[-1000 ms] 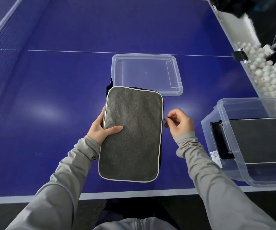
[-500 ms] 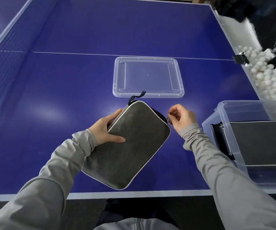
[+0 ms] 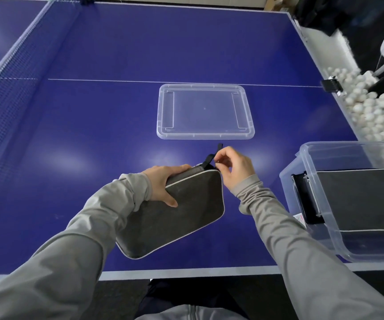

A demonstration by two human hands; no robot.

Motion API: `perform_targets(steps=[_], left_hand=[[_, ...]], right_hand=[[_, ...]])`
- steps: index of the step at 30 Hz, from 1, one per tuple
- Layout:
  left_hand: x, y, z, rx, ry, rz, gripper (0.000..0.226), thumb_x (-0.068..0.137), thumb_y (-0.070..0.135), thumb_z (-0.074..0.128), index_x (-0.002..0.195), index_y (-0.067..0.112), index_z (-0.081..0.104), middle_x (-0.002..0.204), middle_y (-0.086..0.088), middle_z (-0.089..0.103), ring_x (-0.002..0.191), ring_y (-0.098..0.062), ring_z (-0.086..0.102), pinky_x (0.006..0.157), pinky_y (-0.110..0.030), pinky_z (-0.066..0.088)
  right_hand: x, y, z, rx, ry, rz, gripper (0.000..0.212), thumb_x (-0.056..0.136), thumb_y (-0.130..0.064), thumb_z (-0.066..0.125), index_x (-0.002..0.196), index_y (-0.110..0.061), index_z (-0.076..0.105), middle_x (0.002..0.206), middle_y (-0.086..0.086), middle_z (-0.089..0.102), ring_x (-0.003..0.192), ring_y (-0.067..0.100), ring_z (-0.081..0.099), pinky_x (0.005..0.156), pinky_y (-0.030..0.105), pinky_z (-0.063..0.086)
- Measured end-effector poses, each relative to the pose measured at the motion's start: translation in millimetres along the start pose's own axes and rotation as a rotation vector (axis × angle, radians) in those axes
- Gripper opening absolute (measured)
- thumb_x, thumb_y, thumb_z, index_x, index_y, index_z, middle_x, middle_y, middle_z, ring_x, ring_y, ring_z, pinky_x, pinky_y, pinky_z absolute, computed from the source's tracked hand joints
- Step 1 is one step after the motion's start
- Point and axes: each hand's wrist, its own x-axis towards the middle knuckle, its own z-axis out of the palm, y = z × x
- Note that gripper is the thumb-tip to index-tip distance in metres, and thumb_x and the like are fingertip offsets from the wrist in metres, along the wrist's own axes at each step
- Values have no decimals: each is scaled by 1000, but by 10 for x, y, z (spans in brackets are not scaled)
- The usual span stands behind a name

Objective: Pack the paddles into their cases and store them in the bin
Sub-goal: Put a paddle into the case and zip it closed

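**Case held tilted while the zip is worked**

The right hand [image 3: 231, 168] is pinched on the zip pull by the black strap [image 3: 210, 158]. The left hand [image 3: 163, 184] is clamped on the grey case [image 3: 181, 212], held tilted above the desk [image 3: 94, 135]. Another case [image 3: 357, 199] lies in the bin [image 3: 325, 227], the lid [image 3: 206, 112] beyond. The strap could be caught in the zip, or the tilted case dropped.

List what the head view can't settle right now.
- Contents of the grey paddle case: closed fabric hides them.
- Zipper pull: covered by the right hand fingertips; too small.
- Clear bin: right frame edge cuts it off; the case inside shows only partly.
- Left hand fingers: behind the case.
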Motion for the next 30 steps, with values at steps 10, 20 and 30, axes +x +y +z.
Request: perform_targets(steps=[10,20,30], left_hand=[[118,37,138,23,-74,-33,103,60,33,83,144,40,24,123,10,60,110,-16,57,98,-28,43],[0,-48,275,-356,75,-37,98,55,26,87,140,33,37,117,13,60,107,-9,57,97,-25,44],[-134,-127,379,-1039,496,-156,89,47,21,87,128,35,53,104,12,71,96,-6,67,78,-21,54]], right_hand=[[-80,-32,113,-124,-107,-94,8,80,5,57,86,1,60,89,13,64,81,27,59,75,30,46],[-63,94,-32,171,19,153,13,81,-1,64,93,-2,61,90,2,65,77,12,56,76,23,45],[-368,349,-58,510,70,487,44,81,-7,67,121,-9,47,110,5,55,93,14,56,70,6,46]])
